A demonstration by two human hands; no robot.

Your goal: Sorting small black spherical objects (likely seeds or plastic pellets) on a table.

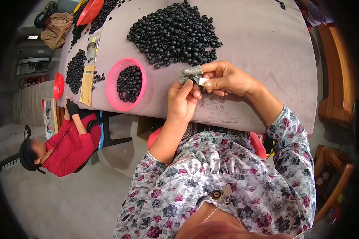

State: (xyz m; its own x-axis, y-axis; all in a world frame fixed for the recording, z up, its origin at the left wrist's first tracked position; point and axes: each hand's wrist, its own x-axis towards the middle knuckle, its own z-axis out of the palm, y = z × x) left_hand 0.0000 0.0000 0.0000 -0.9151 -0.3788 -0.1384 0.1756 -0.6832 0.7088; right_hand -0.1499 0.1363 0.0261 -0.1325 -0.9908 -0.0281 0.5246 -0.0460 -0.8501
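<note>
Over the near part of the table my hands meet. My left hand [181, 99] is closed in a pinch on a small black bead [195, 80], mostly covered by the fingers. My right hand [229, 79] grips a small flat white piece [203, 81] between thumb and fingers, right against the bead; its exact kind does not show. A grey finger cover [192, 70] wraps my right index fingertip, and another grey cover shows at the left fingertips. Just beyond the hands lies a large heap of black beads [171, 34]. To the left, a pink plastic basket [144, 85] holds more black beads.
A grey cloth [263, 44] covers the table. Left of the basket are a tan paper packet [87, 85], a smaller bead pile [75, 71] and a red bowl [58, 85]. A person in red [70, 149] sits at the left; another [58, 30] is farther off. Wooden furniture [339, 71] stands right.
</note>
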